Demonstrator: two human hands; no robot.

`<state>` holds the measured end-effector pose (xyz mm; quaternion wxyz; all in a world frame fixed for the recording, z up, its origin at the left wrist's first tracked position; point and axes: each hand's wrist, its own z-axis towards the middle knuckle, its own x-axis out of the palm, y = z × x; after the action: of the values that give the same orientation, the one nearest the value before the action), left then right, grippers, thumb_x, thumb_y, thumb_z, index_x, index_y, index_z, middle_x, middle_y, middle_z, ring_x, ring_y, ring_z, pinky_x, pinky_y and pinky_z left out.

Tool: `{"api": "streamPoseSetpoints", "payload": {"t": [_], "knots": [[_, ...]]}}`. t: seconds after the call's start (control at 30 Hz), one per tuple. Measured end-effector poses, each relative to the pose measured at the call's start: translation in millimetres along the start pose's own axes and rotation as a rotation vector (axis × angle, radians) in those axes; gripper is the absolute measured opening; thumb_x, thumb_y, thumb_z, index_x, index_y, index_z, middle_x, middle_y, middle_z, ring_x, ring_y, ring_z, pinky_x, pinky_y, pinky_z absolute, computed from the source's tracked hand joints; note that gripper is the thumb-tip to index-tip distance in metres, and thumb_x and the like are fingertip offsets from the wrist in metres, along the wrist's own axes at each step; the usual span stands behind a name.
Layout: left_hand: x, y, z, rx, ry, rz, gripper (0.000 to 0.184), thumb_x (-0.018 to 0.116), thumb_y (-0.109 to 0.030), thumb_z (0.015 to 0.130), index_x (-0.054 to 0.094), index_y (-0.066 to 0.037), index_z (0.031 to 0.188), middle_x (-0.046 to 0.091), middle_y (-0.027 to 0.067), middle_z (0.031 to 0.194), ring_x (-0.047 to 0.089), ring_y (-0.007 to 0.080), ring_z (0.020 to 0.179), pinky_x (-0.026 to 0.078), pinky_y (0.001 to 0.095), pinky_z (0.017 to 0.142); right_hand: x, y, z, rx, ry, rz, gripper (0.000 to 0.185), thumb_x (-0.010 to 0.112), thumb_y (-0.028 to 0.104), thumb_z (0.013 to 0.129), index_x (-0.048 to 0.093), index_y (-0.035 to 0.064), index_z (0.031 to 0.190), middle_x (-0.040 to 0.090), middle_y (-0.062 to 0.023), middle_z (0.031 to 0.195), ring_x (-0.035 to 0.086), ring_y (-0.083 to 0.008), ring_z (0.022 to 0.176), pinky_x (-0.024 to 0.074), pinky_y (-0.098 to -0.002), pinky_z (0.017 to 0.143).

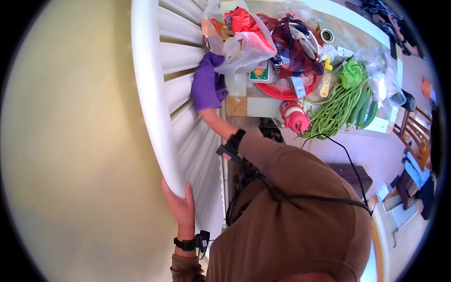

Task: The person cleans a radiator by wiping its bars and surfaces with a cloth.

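Note:
A white slatted frame (181, 98), which looks like a radiator or railing, runs down the left-centre of the head view with a thick rounded rail (149, 80). My left hand (180, 207) grips the lower end of this rail, thumb on one side and fingers on the other. Up along the slats, my right hand holds a purple cloth (209, 82) against them. The cloth covers most of that hand, so its fingers are hidden. Both wrists wear black straps with small devices.
Beside the slats stands a table (260, 107) crowded with plastic bags (249, 49), a red tray (277, 93), a pink bottle (295, 117), green beans (331, 110) and cucumbers (365, 110). A black cable (347, 152) hangs near my body. Wooden chairs (416, 136) and another person (399, 28) are farther right.

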<state>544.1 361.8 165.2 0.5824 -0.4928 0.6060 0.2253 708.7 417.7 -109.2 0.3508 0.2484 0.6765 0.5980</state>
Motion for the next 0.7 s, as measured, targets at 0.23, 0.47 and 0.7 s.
{"api": "streamPoseSetpoints", "payload": {"t": [0.23,0.47,0.7], "knots": [[-2.2,-1.1,-0.8,0.061,-0.052,0.025,0.063,0.065,-0.015,0.081,0.032,0.001,0.132,0.050,0.0234,0.120,0.054,0.0361,0.104,0.043,0.0386,0.088,-15.6,145.2,-82.0,-0.064,0.083,0.252,0.039,0.049,0.015,0.087,0.047,0.0038,0.125,0.047,-0.0178,0.124,0.041,-0.0341,0.118,0.0299,-0.0428,0.100],[2.8,-0.5,0.8,0.004,-0.045,-0.052,0.064,0.065,-0.016,0.079,0.033,0.001,0.131,0.051,0.0220,0.117,0.055,0.0335,0.102,0.043,0.0377,0.087,-18.9,109.2,-79.4,0.064,0.218,0.287,0.041,0.042,0.021,0.089,0.044,0.0008,0.125,0.044,-0.0191,0.127,0.040,-0.0331,0.119,0.0298,-0.0408,0.102],[1.3,2.4,-1.4,-0.056,-0.011,-0.021,0.066,0.065,-0.015,0.078,0.031,0.006,0.130,0.049,0.0229,0.117,0.052,0.0329,0.104,0.041,0.0377,0.089,53.2,-46.4,-41.7,0.303,-0.012,-0.073,0.044,0.038,0.025,0.091,0.042,0.0002,0.127,0.044,-0.0186,0.128,0.040,-0.0312,0.119,0.0300,-0.0386,0.103]]}}
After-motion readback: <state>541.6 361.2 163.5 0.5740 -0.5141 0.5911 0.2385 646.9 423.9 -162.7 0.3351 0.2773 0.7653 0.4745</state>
